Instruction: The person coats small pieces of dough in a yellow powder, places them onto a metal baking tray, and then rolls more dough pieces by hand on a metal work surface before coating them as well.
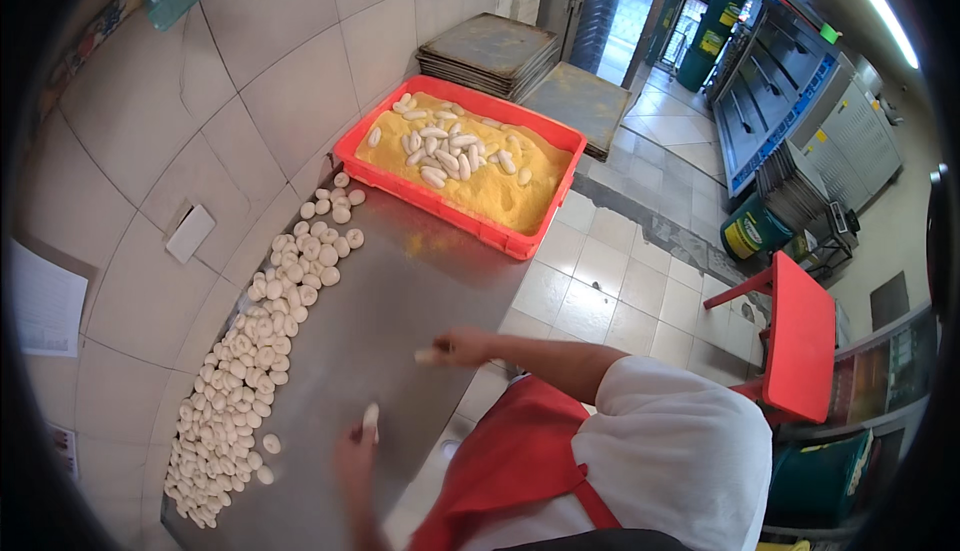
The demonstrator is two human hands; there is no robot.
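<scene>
In my left hand [355,456], low over the metal table [370,321], a pale elongated dough piece [371,417] sticks up between the fingers; the hand is slightly blurred. My right hand [464,347] is closed around another short dough piece [430,357], whose end shows past the fingertips. A long heap of round dough balls [245,366] lies along the wall side of the table. Two loose balls [268,457] sit just off the heap, nearest my left hand. At the table's far end, a red tray [440,213] holds yellow meal [510,191] with several oval dough pieces [440,151] on it.
Stacked dark baking trays [490,46] stand behind the red tray. A tiled wall [130,181] borders the table on the left. To the right are tiled floor [600,281], a red stool-like table [803,341], a green bucket [750,231] and a glass display case [770,81].
</scene>
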